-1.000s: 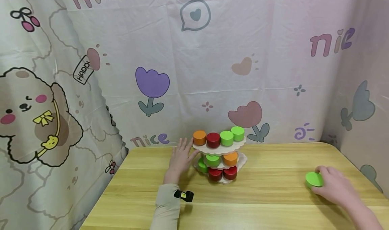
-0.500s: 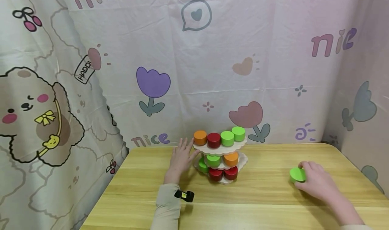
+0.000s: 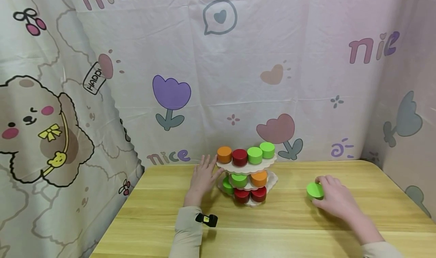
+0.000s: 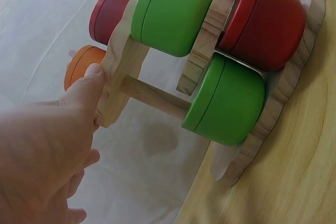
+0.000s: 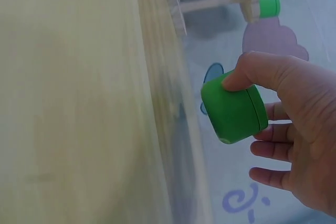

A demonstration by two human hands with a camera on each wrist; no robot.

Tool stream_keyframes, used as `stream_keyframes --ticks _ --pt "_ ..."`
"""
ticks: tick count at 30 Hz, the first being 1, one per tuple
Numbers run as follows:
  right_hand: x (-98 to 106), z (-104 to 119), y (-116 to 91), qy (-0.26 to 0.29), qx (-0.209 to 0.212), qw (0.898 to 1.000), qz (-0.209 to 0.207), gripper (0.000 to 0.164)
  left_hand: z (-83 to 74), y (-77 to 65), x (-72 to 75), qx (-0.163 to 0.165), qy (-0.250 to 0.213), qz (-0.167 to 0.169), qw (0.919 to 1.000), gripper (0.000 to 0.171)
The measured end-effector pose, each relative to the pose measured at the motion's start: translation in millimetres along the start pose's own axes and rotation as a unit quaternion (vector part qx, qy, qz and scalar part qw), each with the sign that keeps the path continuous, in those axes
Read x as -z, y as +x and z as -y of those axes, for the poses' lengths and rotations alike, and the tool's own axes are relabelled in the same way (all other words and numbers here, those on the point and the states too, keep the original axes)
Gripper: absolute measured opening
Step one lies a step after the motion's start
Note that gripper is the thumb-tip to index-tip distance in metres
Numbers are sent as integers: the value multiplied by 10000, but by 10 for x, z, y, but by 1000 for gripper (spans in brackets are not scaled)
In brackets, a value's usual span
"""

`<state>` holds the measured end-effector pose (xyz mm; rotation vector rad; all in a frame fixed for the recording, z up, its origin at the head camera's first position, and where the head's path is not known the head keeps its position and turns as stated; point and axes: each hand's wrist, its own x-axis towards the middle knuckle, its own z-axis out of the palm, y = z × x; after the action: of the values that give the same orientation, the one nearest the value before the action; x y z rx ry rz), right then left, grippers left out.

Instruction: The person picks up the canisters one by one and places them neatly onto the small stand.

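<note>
A three-tiered wooden stand with scalloped edges (image 3: 245, 170) holds several small lidded jars in orange, red and green. At the left edge of its top tier, my left hand (image 3: 202, 176) pinches the rim. The left wrist view shows the thumb (image 4: 86, 87) lying on that edge close to an orange jar (image 4: 83, 66), while the other fingers lie partly behind. To the right of the stand and apart from it, my right hand (image 3: 335, 195) holds a green jar (image 5: 231, 108) between thumb and fingers, seemingly just above the tabletop.
Pale wooden table (image 3: 272, 235) lies beneath everything. A patterned cloth curtain (image 3: 218, 72) rises behind the table and along both sides. A black wrist strap (image 3: 206, 219) sits on my left sleeve.
My right hand has moved left across the table, carrying the green jar closer to the stand. The left hand and the stand stay in place.
</note>
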<state>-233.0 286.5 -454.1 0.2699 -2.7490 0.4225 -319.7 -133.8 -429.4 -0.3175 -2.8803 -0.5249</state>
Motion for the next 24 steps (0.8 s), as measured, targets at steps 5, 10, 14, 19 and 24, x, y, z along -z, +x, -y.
stream_keyframes --ticks 5,10,14,19,24 --pt "-60 123 71 99 95 9999 -53 61 1 1 -4 12 -18 -1 10000 72" --pt "-123 239 140 129 193 9997 -125 59 -2 0 -1 3 -10 -11 10000 71" --pt "-176 321 204 178 261 9994 -141 58 -6 -8 9 13 -7 0 10000 71" --pt "-234 443 266 267 375 9988 -158 57 -7 -10 11 32 -33 17 10000 71" --pt "-292 559 323 317 442 9984 -130 56 -6 -9 12 6 5 17 10000 72"
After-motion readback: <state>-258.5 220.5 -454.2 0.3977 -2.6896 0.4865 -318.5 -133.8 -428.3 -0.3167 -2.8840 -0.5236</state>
